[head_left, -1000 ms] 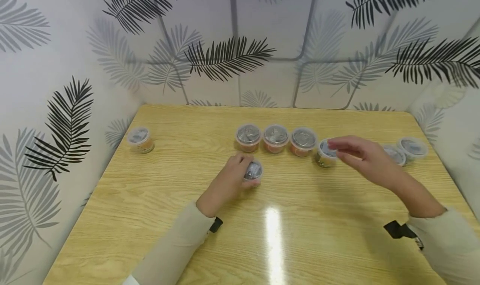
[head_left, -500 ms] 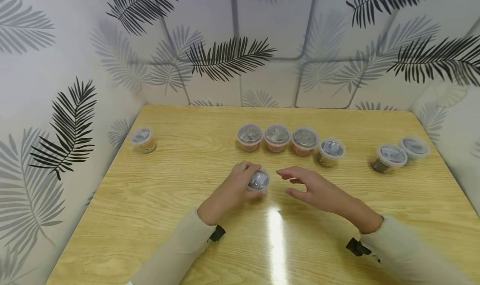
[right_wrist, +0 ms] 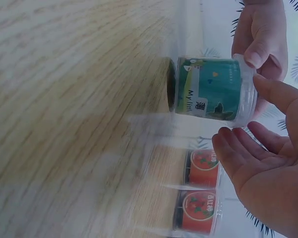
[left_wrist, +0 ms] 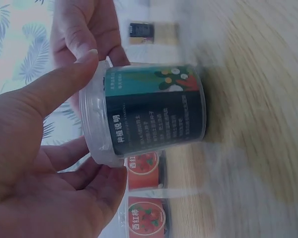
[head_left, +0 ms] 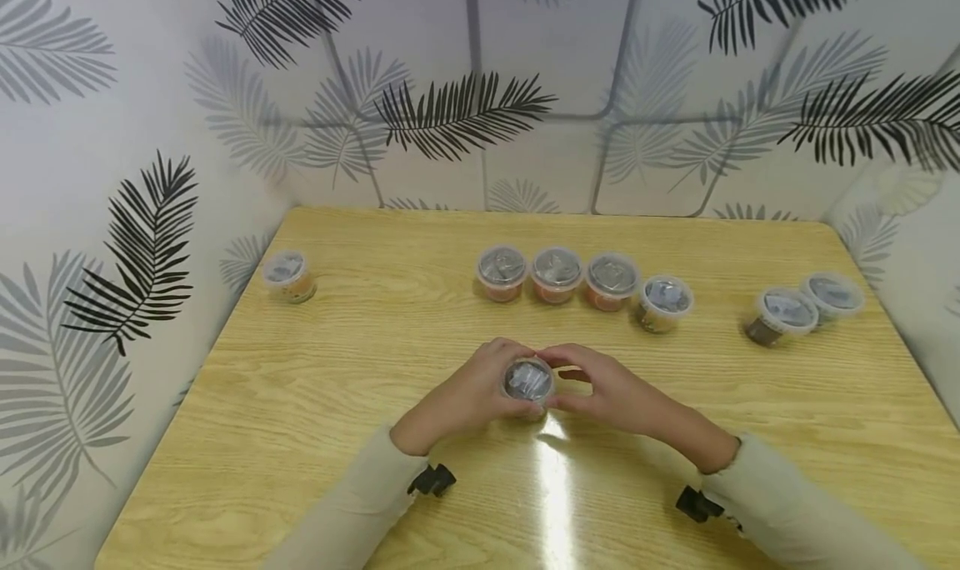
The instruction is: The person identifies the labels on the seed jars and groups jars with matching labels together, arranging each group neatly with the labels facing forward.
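A clear plastic cup with a lid (head_left: 528, 381) is between both hands near the middle of the table. In the left wrist view the cup (left_wrist: 154, 111) shows a green and dark label with printed text. My left hand (head_left: 480, 389) grips it around the lid from the left, thumb on the near side. From the right, my right hand (head_left: 611, 391) holds the lid's rim between thumb and fingers; the right wrist view shows the cup's teal label (right_wrist: 216, 89). Whether its base touches the table cannot be told.
Behind the hands, several lidded cups stand in a row: red-labelled ones (head_left: 556, 274) and a smaller cup (head_left: 664, 303). Two more cups (head_left: 782, 313) stand at the right, and one cup (head_left: 289, 277) at far left. Patterned walls border the wooden table (head_left: 360, 320).
My right hand has come left from beside the row of cups to the held cup and now grips its rim. My left hand has brought the cup slightly right and nearer.
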### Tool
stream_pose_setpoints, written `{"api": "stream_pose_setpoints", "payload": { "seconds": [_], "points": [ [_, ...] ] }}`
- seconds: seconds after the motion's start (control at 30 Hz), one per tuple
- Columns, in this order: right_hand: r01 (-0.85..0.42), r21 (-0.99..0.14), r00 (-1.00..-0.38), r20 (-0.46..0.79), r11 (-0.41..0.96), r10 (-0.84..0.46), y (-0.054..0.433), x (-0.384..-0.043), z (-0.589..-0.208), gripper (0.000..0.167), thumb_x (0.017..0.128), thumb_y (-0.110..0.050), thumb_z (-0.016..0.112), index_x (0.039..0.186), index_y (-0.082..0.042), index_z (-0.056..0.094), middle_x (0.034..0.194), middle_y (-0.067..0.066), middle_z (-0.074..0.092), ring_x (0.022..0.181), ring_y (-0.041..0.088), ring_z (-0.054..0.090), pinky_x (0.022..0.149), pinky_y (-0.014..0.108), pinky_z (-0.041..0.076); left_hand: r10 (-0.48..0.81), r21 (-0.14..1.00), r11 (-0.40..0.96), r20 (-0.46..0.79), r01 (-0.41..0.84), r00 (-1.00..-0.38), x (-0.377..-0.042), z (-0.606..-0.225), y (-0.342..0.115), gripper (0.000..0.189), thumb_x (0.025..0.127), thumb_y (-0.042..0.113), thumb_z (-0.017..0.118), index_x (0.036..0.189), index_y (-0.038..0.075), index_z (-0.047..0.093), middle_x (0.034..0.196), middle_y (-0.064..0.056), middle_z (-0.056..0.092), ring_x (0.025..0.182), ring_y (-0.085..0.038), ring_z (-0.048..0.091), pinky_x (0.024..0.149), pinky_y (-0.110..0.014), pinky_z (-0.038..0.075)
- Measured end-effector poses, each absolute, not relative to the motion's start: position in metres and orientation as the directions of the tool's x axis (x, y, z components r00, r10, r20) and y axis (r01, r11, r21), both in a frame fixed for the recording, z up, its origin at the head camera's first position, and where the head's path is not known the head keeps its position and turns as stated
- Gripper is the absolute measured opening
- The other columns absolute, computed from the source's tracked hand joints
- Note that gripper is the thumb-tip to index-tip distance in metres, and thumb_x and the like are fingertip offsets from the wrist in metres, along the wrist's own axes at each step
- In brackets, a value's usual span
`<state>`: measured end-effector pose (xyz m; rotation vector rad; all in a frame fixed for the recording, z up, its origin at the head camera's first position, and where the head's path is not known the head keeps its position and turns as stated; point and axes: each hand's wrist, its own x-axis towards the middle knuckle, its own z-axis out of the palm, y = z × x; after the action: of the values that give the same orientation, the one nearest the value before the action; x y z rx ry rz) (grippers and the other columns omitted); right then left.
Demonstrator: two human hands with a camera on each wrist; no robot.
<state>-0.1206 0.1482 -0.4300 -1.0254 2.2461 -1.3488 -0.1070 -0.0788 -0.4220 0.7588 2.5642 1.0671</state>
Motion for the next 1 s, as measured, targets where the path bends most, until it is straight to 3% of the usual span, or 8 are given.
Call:
{"api": "stream_pose_setpoints", "payload": {
  "seconds": [0.27, 0.5, 0.73, 0.9, 1.0],
  "points": [
    [-0.259, -0.931, -0.722, 0.011, 0.256, -0.691, 0.151, -0.116, -0.428, 0.058, 0.084, -0.022, 0.07, 0.134, -0.007, 0.044, 0.133, 0.004, 0.048, 0.118, 0.021, 0.049, 0.098, 0.033, 0.042, 0.533, 0.813, 0.518, -0.063, 0.267, -0.844, -0.101, -0.41, -0.082, 0.073, 0.075, 0.041, 0.076, 0.134, 0.011, 0.046, 0.132, 0.0, 0.047, 0.112, -0.013, 0.048, 0.09, -0.028, 0.044],
    [-0.133, -0.979, -0.691, -0.018, 0.151, -0.723, 0.156, -0.114, -0.422, 0.059, 0.088, -0.015, 0.065, 0.14, -0.011, 0.037, 0.14, 0.005, 0.04, 0.125, 0.023, 0.042, 0.1, 0.033, 0.039, 0.558, 0.853, 0.42, 0.027, 0.311, -0.829, -0.097, -0.399, -0.082, 0.065, 0.076, 0.041, 0.075, 0.13, 0.014, 0.051, 0.13, 0.005, 0.051, 0.113, -0.01, 0.048, 0.094, -0.027, 0.042],
    [-0.05, -0.997, -0.682, -0.003, 0.051, -0.732, 0.15, -0.113, -0.416, 0.058, 0.09, -0.008, 0.061, 0.141, -0.007, 0.034, 0.14, 0.012, 0.038, 0.126, 0.027, 0.041, 0.097, 0.033, 0.042, 0.496, 0.878, 0.387, 0.059, 0.281, -0.866, -0.092, -0.393, -0.086, 0.063, 0.076, 0.041, 0.074, 0.128, 0.012, 0.055, 0.13, 0.004, 0.053, 0.117, -0.011, 0.048, 0.096, -0.029, 0.041],
    [-0.034, -0.999, -0.699, 0.023, 0.001, -0.715, 0.146, -0.111, -0.411, 0.057, 0.09, -0.006, 0.061, 0.141, -0.006, 0.034, 0.139, 0.013, 0.039, 0.125, 0.027, 0.042, 0.094, 0.035, 0.045, 0.453, 0.882, 0.372, 0.098, 0.288, -0.886, -0.09, -0.39, -0.086, 0.059, 0.077, 0.043, 0.073, 0.126, 0.014, 0.057, 0.131, 0.005, 0.052, 0.118, -0.011, 0.047, 0.097, -0.035, 0.042],
    [-0.031, -0.999, -0.713, 0.031, -0.012, -0.701, 0.145, -0.111, -0.408, 0.058, 0.089, -0.006, 0.061, 0.141, -0.004, 0.034, 0.139, 0.015, 0.039, 0.123, 0.027, 0.044, 0.093, 0.035, 0.046, 0.435, 0.887, 0.356, 0.122, 0.295, -0.892, -0.088, -0.388, -0.086, 0.057, 0.078, 0.042, 0.072, 0.125, 0.014, 0.057, 0.132, 0.006, 0.051, 0.119, -0.009, 0.047, 0.096, -0.033, 0.042]
  ]
}}
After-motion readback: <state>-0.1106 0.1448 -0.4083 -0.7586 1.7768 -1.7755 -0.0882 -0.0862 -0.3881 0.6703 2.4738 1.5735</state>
